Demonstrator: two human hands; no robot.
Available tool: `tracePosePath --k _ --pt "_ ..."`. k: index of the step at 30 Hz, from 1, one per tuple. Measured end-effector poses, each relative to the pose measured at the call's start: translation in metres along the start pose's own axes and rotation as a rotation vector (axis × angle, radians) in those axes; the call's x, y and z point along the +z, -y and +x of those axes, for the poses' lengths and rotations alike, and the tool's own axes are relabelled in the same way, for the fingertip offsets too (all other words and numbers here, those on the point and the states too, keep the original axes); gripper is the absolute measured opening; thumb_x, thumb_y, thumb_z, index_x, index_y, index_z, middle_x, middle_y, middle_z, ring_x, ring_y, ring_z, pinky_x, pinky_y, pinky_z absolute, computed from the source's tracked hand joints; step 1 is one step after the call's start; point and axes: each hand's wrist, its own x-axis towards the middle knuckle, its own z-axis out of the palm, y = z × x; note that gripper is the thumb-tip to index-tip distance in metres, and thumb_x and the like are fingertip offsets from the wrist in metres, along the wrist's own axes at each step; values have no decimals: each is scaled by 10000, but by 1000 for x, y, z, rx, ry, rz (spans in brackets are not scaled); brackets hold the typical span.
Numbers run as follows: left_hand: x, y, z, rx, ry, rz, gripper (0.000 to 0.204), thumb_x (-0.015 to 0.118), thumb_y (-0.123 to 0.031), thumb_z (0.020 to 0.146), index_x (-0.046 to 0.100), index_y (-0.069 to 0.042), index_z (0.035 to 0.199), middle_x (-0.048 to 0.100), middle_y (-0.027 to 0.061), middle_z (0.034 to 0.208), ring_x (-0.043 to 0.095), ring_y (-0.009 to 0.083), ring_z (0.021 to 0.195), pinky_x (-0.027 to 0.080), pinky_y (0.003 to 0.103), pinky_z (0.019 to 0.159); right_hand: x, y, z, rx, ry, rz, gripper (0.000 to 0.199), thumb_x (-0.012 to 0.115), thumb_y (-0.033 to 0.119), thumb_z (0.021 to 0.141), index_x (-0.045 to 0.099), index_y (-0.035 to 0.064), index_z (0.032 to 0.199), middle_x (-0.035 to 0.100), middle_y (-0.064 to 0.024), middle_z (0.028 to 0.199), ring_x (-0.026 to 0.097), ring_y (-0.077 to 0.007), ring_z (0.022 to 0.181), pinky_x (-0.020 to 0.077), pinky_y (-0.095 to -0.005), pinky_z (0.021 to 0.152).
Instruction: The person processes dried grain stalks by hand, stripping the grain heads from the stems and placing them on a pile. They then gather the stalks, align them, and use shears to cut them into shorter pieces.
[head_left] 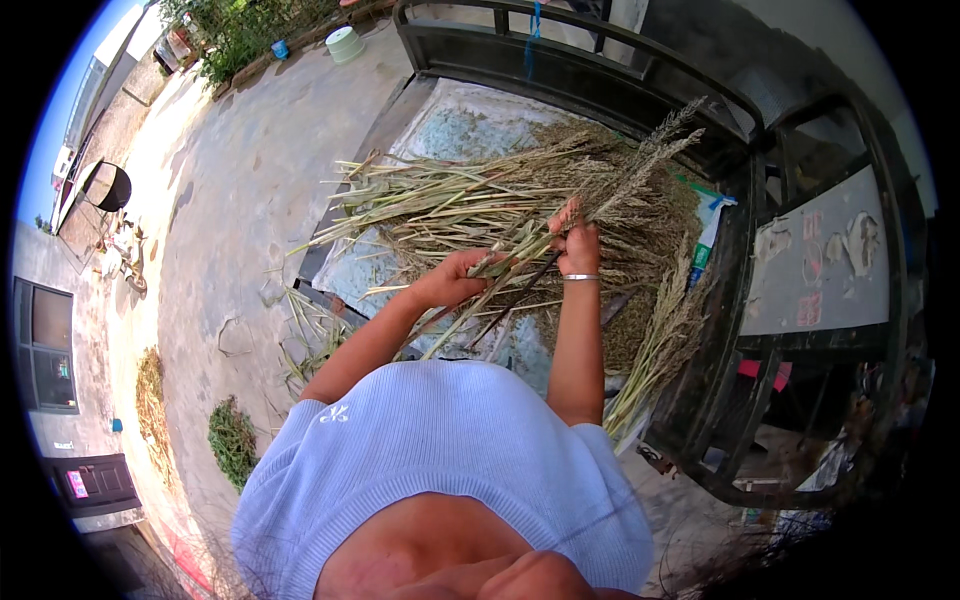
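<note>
A bundle of long dry stalks with feathery seed heads [640, 175] runs slantwise across my two hands. My left hand [455, 280] is closed around the lower stems, at the left. Nearer the heads, my right hand [577, 248] grips the same bundle, with a pale bracelet on its wrist. A thin dark strip [517, 297] slants down from beside my right hand; whether it is a stem or a tool I cannot tell. Beneath lies a large heap of similar cut stalks [450, 200], stems to the left and heads to the right.
The heap rests on a pale sheet [465, 115] in a dark metal-railed cart bed [590, 105]. Several stalks [660, 350] lie apart at the right, near loose seed [630, 335]. Leafy scraps [310, 335] and a green plant clump [232, 440] are on the concrete at left.
</note>
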Motion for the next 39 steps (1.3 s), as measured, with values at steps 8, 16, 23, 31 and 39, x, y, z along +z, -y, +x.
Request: tracePosePath --k 8,16,23,31,39 --pt "-8 -7 -1 368 -104 618 468 567 70 551 577 -42 1005 558 118 992 547 300 892 447 372 749 14 2 0 -9 24 7 389 521 462 835 437 129 652 456 19 565 445 -67 530 241 -211 390" --pt "-9 18 -2 110 -400 -225 252 483 -132 891 503 -9 672 505 13 610 432 94 576 363 236 539 23 -14 2 -18 9 78 426 510 451 847 419 110 609 438 10 529 406 -82 486 219 -228 382" --pt "-153 30 -140 -52 -887 17 373 470 -272 901 399 -107 574 376 -42 468 327 48 405 247 227 392 -69 26 2 -243 -366 201 393 452 421 884 420 147 603 430 14 528 375 -91 453 247 -236 390" --pt "-176 136 -484 -1582 -361 989 660 770 -488 528 585 -25 960 572 200 1044 571 310 933 436 395 847 -77 0 2 -241 -166 187 375 491 419 866 420 132 634 443 5 552 397 -81 473 260 -219 382" --pt "-89 40 -163 -92 -699 224 361 611 -93 796 525 -19 1138 591 70 1038 542 129 925 473 261 725 28 -41 -6 -134 218 145 368 512 334 871 425 100 601 453 -26 524 409 -95 453 256 -212 372"
